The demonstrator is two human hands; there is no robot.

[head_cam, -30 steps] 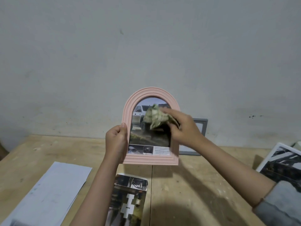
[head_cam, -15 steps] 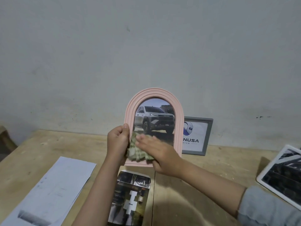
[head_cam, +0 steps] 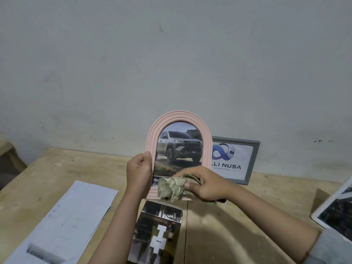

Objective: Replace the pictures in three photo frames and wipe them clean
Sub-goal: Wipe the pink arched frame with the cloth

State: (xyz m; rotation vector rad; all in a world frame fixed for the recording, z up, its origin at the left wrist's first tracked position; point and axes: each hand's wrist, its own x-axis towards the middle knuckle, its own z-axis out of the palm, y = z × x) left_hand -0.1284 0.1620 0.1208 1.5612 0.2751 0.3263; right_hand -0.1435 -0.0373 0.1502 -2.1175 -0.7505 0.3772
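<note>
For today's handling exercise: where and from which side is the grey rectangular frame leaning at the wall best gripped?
Take the grey frame by its bare right edge, coming from the right. It leans upright against the wall, and the pink arched frame covers its left side, so the right border and top corner are probably the easiest grip.

The left hand (head_cam: 139,173) grips the left edge of a pink arched frame (head_cam: 206,141), held upright above the wooden table (head_cam: 238,221), a silver pickup pictured inside. The right hand (head_cam: 206,184) presses a crumpled greenish cloth (head_cam: 171,188) against its lower edge. A grey frame (head_cam: 255,161) leans on the wall behind. White papers (head_cam: 76,212) lie left, a dark photo print (head_cam: 158,233) below, a white frame (head_cam: 335,212) at right.
</note>
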